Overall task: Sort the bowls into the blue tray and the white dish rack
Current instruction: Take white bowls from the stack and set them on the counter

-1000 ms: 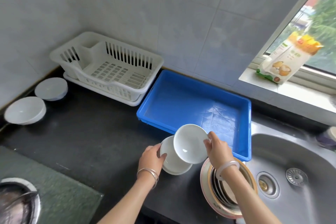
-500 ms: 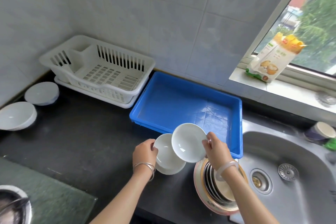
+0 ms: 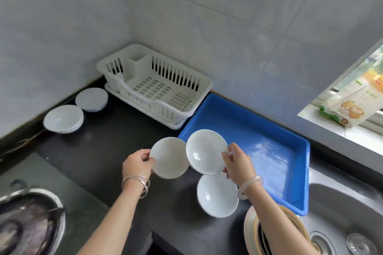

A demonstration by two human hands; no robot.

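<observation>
My left hand (image 3: pixel 135 164) grips a small white bowl (image 3: pixel 169 157) by its left rim, lifted above the black counter. My right hand (image 3: pixel 238 163) holds a second white bowl (image 3: pixel 206 151) by its right rim, tilted toward me, at the near left corner of the blue tray (image 3: pixel 298 174). A third white bowl (image 3: pixel 216 194) sits on the counter below my right hand. The white dish rack (image 3: pixel 157 87) stands in the back corner with nothing in it. Two larger white bowls (image 3: pixel 63 118) (image 3: pixel 91 99) rest left of the rack.
A stack of gold-rimmed plates (image 3: pixel 251 232) leans at the sink's (image 3: pixel 348 213) near left edge. A steel pot (image 3: pixel 27 221) sits on the stove at the lower left. A food packet (image 3: pixel 352 105) stands on the window sill.
Both hands have lifted their bowls up and apart; the left bowl has come off a bowl that stays on the counter. The view has swung right, so everything sits further right in frame.
</observation>
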